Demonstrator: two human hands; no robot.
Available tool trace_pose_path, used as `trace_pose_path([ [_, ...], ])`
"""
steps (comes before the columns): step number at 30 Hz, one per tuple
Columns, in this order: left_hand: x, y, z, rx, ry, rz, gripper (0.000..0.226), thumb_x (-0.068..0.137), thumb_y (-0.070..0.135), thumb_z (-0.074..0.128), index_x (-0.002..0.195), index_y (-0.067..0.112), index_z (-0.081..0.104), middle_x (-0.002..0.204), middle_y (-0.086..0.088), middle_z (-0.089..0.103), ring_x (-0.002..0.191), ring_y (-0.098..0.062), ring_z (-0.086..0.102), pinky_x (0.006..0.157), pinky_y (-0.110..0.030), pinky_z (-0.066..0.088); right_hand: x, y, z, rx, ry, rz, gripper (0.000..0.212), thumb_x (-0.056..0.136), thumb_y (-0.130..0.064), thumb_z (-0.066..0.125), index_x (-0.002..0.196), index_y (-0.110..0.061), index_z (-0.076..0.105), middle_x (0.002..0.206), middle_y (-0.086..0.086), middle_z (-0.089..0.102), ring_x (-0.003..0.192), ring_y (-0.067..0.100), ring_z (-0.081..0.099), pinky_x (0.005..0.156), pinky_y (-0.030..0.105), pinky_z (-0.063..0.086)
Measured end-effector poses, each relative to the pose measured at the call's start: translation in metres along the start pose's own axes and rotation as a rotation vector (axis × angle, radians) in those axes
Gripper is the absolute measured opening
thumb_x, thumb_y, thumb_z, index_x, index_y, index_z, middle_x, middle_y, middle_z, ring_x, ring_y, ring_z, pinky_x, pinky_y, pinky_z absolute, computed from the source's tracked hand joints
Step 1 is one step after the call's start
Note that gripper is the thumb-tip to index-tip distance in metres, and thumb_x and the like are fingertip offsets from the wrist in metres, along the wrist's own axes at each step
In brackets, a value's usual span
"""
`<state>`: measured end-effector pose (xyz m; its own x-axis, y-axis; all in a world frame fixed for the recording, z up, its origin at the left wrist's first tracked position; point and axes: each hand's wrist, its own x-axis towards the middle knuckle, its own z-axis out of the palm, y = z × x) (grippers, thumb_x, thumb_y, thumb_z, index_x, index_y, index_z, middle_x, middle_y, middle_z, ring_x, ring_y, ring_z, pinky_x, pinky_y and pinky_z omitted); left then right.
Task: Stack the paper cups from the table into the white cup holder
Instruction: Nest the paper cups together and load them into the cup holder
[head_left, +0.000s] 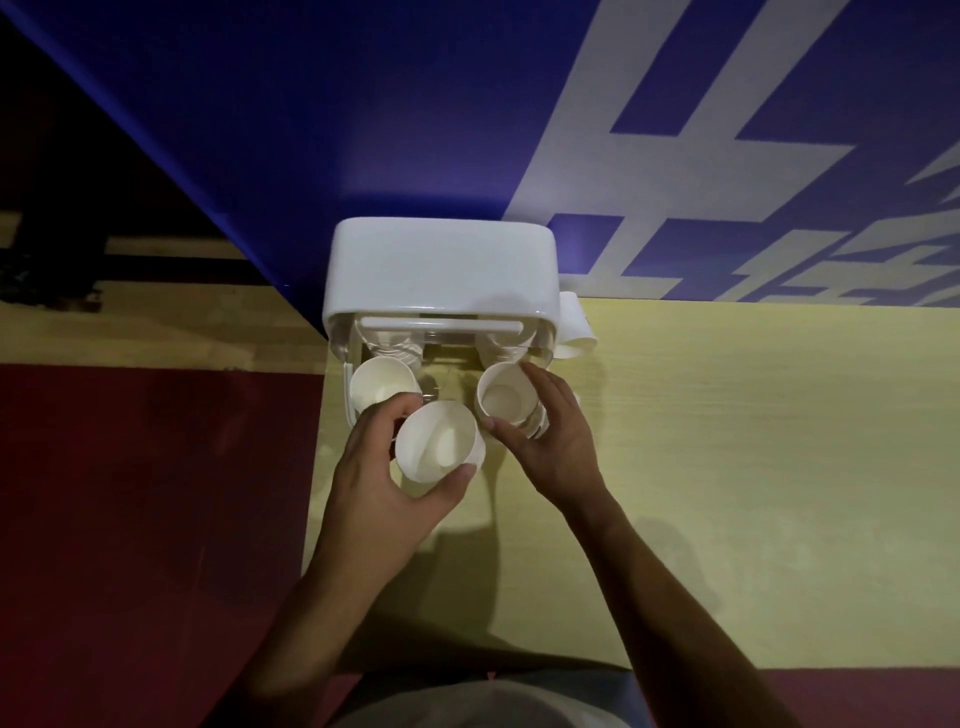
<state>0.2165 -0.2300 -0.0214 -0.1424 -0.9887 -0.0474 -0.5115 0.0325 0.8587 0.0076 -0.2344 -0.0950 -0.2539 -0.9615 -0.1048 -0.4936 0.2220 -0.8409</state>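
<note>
Grips a loose paper cup (439, 447) in the left hand (384, 467), thumb on the near wall, fingers curled round the far wall. Holds it clear of the surface (727, 467), mouth open toward the camera and somewhat tilted. Clasps with the right hand (550, 436) the top cup of the right stack (501, 397), forefinger along the far rim, thumb at the near rim. Holds the two hands apart, with the loose cup's rim just beside the right thumb.

Places the white cup holder (441, 270) straight ahead of both hands, just beyond the fingertips, its open front facing them. Records two stacks standing at that open front, mouths up: the left stack (379, 389) just beyond the left fingers, the right stack under the right hand. Cannot tell whether the left fingers touch the left stack. Notes one further cup (576, 327) lying on its side beyond the right hand, against the holder's right wall.

Judged as the step in hand: seating the loose cup onto a stack. Judged to turn on axis and side. Finds the loose cup's long axis leaning off vertical while both stacks stand upright, so expects righting before lowering. Finds the left stack nearer the carrying hand, ahead and slightly outward; finds the right stack ahead and inward, partly covered by the right hand. Cannot tell which stack is meant.
</note>
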Motion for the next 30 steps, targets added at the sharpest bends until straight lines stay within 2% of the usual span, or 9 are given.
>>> trace_pose_path([
  [3, 0.011, 0.018, 0.005, -0.008, 0.027, 0.073, 0.068, 0.074, 0.036, 0.089, 0.131, 0.023, 0.055, 0.127, 0.016, 0.057, 0.12, -0.011, 0.058, 0.091, -0.03, 0.054, -0.005, -0.007, -0.013, 0.018, -0.006, 0.013, 0.072, 0.085, -0.049, 0.079, 0.147, -0.027, 0.05, 0.146, -0.012, 0.053, 0.135, 0.004, 0.047, 0.108, 0.04, 0.047],
  [6, 0.025, 0.034, 0.016, -0.028, 0.014, 0.098, 0.069, 0.073, 0.034, 0.089, 0.131, 0.024, 0.055, 0.128, 0.016, 0.056, 0.121, -0.008, 0.055, 0.093, -0.033, 0.054, -0.017, -0.031, -0.034, 0.174, 0.091, 0.066, 0.046, 0.098, -0.042, 0.064, 0.142, -0.029, 0.059, 0.139, -0.017, 0.061, 0.13, 0.001, 0.054, 0.106, 0.041, 0.05],
  [9, 0.038, 0.045, 0.032, -0.002, 0.006, 0.125, 0.069, 0.073, 0.036, 0.089, 0.132, 0.025, 0.054, 0.129, 0.013, 0.058, 0.12, -0.007, 0.055, 0.094, -0.033, 0.053, -0.02, -0.057, -0.05, 0.324, 0.036, 0.05, 0.037, 0.102, -0.036, 0.059, 0.137, -0.028, 0.064, 0.135, -0.018, 0.065, 0.129, 0.005, 0.058, 0.106, 0.037, 0.049],
  [14, 0.053, 0.038, 0.054, 0.039, -0.023, 0.171, 0.065, 0.077, 0.03, 0.088, 0.133, 0.022, 0.057, 0.13, 0.008, 0.06, 0.121, -0.01, 0.057, 0.099, -0.012, 0.041, -0.01, -0.05, -0.051, 0.31, -0.006, 0.028, 0.034, 0.104, -0.025, 0.057, 0.137, -0.026, 0.064, 0.137, -0.018, 0.064, 0.13, 0.009, 0.058, 0.105, 0.038, 0.05],
  [19, 0.06, 0.016, 0.075, 0.089, -0.075, 0.074, 0.069, 0.076, 0.036, 0.086, 0.136, 0.022, 0.056, 0.136, 0.007, 0.057, 0.121, -0.008, 0.053, 0.089, 0.004, 0.03, -0.003, -0.022, -0.04, 0.257, -0.038, 0.068, 0.038, 0.105, -0.031, 0.055, 0.143, -0.027, 0.059, 0.139, -0.021, 0.061, 0.132, 0.001, 0.054, 0.111, 0.038, 0.046],
  [21, 0.062, 0.007, 0.083, 0.11, -0.119, 0.013, 0.07, 0.078, 0.036, 0.085, 0.14, 0.024, 0.055, 0.14, 0.007, 0.054, 0.124, -0.008, 0.051, 0.091, 0.0, 0.032, -0.001, -0.013, -0.034, 0.212, -0.042, 0.065, 0.036, 0.105, -0.03, 0.055, 0.141, -0.027, 0.06, 0.137, -0.022, 0.061, 0.131, 0.0, 0.053, 0.111, 0.034, 0.044],
  [26, 0.064, -0.017, 0.099, 0.233, -0.217, -0.057, 0.082, 0.084, 0.045, 0.079, 0.155, 0.027, 0.04, 0.159, 0.007, 0.042, 0.144, -0.013, 0.042, 0.114, -0.03, 0.039, 0.002, 0.005, -0.019, 0.141, -0.089, 0.055, 0.035, 0.108, -0.023, 0.05, 0.141, -0.034, 0.057, 0.128, -0.026, 0.062, 0.12, 0.001, 0.06, 0.097, 0.027, 0.051],
  [28, 0.063, -0.018, 0.102, 0.255, -0.213, -0.088, 0.084, 0.085, 0.045, 0.078, 0.156, 0.029, 0.038, 0.16, 0.008, 0.04, 0.144, -0.014, 0.041, 0.113, -0.034, 0.042, 0.002, 0.008, -0.017, 0.159, -0.122, 0.096, 0.039, 0.109, -0.02, 0.046, 0.142, -0.041, 0.05, 0.117, -0.025, 0.065, 0.103, -0.004, 0.066, 0.087, 0.014, 0.049],
  [30, 0.06, -0.018, 0.106, 0.256, -0.147, -0.086, 0.081, 0.084, 0.044, 0.08, 0.153, 0.027, 0.042, 0.156, 0.007, 0.045, 0.14, -0.014, 0.045, 0.109, -0.031, 0.044, 0.005, 0.01, -0.016, 0.156, -0.144, 0.119, 0.04, 0.109, -0.021, 0.045, 0.146, -0.037, 0.048, 0.124, -0.018, 0.067, 0.108, -0.003, 0.065, 0.092, 0.016, 0.05],
])
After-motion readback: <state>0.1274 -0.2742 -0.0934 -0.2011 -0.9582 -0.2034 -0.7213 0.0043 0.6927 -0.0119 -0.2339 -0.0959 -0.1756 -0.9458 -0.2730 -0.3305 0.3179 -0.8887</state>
